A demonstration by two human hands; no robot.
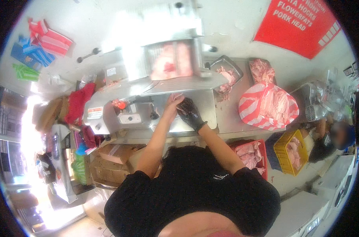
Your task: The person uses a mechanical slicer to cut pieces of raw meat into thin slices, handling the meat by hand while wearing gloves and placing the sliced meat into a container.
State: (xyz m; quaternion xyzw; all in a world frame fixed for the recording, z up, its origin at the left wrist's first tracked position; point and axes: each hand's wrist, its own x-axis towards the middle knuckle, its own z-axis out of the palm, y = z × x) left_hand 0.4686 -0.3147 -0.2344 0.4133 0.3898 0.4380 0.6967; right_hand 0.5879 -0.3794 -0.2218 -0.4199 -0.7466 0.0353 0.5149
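Observation:
A meat slicer [135, 89] stands on the metal counter before me, with a block of pale pink meat [164, 63] on its carriage, blurred. Just below the slicer's plate, my bare left hand [174, 103] is over the metal receiving surface [204, 103]. My right hand [190, 114], in a black glove, meets it from the right, fingers curled. Something pale and pink shows at the left fingertips; whether it is a slice of meat or only the fingers is unclear. What lies between the two palms is hidden.
Right of the slicer are a tray of meat scraps [226, 75], another meat tray [261, 69] and a red-striped bag of meat [268, 106]. Below the counter stand a red crate [264, 160], a yellow crate [296, 169] and cardboard boxes [114, 160]. A person [323, 145] is at far right.

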